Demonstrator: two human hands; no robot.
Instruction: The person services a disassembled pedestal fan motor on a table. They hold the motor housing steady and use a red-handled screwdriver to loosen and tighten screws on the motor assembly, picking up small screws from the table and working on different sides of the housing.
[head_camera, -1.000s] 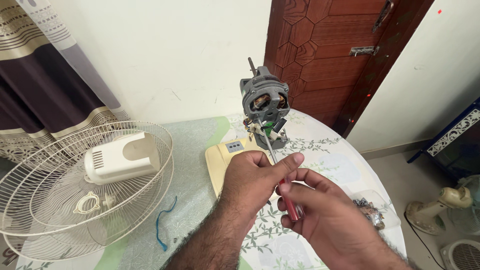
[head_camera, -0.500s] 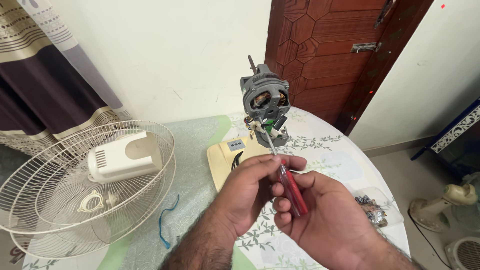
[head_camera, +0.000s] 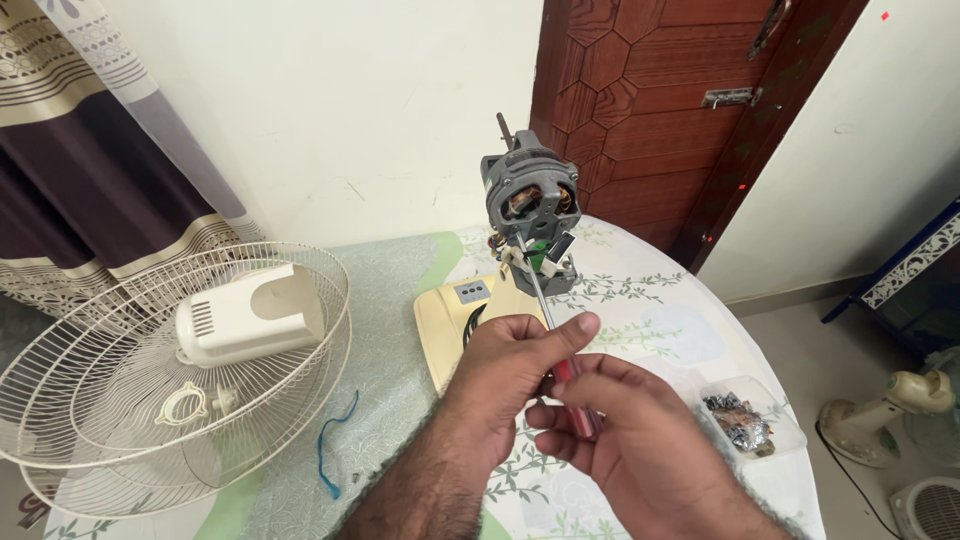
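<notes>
A bare grey fan motor (head_camera: 530, 205) with copper windings stands upright on a cream fan base (head_camera: 455, 315) on the table. A screwdriver (head_camera: 545, 310) with a red handle points its metal shaft up at the underside of the motor. My left hand (head_camera: 515, 375) pinches the shaft just above the handle. My right hand (head_camera: 625, 440) wraps around the red handle from below. Both hands sit close together, in front of the fan base.
Two white wire fan guards (head_camera: 150, 400) lie stacked at the left, with a white motor cover (head_camera: 250, 315) and a plastic ring inside. A blue wire (head_camera: 330, 455) lies beside them. A clear tray of small parts (head_camera: 750, 420) sits at the right table edge. A brown door (head_camera: 680, 110) stands behind.
The hands and screwdriver have barely shifted; the screwdriver's tip stays at the motor. The view has moved slightly.
</notes>
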